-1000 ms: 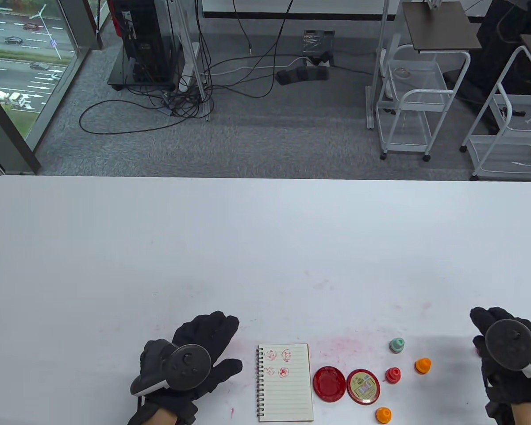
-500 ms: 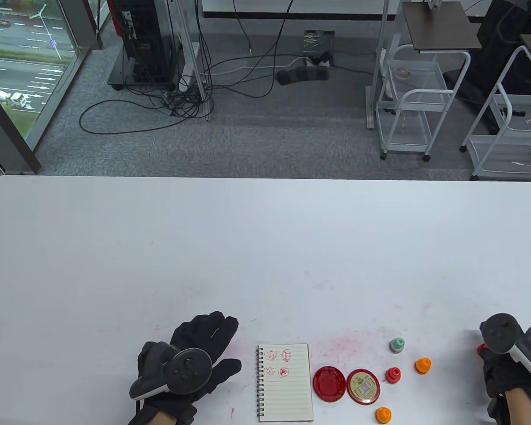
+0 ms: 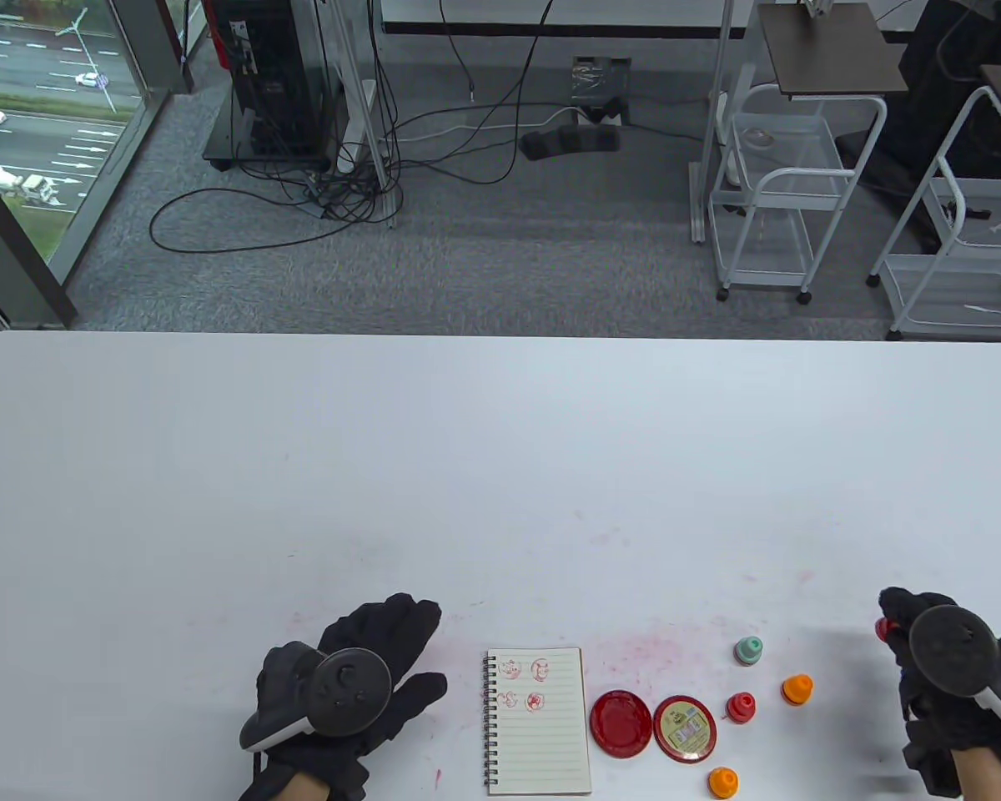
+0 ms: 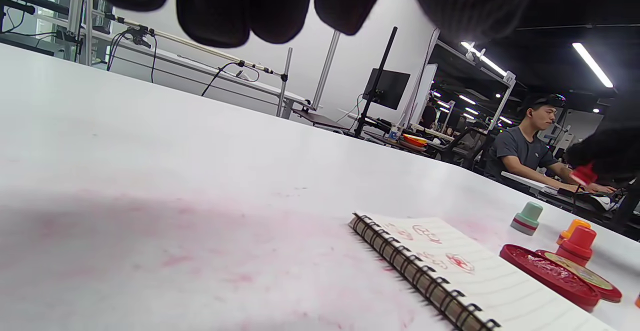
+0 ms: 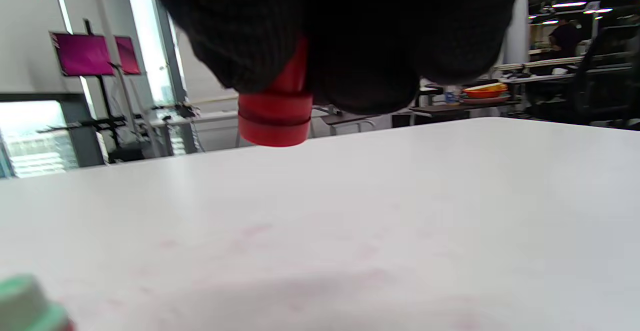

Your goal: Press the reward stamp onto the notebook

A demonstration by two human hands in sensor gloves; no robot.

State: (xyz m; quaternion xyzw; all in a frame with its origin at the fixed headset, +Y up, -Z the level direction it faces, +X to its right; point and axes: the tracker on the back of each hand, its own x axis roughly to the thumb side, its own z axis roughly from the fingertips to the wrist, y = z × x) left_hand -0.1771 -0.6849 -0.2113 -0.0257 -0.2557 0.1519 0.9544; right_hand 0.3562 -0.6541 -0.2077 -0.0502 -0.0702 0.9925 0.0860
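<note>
Right hand [image 5: 340, 26] fills the top edge, dark gloved fingers [image 5: 240, 46] curled round a red stamp [image 5: 275, 116]. Stamp base faces down, clear of the white table [image 5: 400, 211], with a gap visible under it. Faint pink smears on the tabletop. Mint-green stamp [image 5: 25, 303] cap at 8 o'clock, cropped by the frame.

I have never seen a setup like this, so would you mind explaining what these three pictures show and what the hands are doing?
No robot here: a person wears black sensor gloves with a round tracker strapped to each hand. One camera looks down at the white table; the other two sit on the wrists. The left hand lies flat and open beside the spiral notebook, which already bears four red prints. Beside it are the open red ink pad, its lid, and loose stamps: mint, red, two orange. The right hand has a red stamp in its grip, above the table.
</note>
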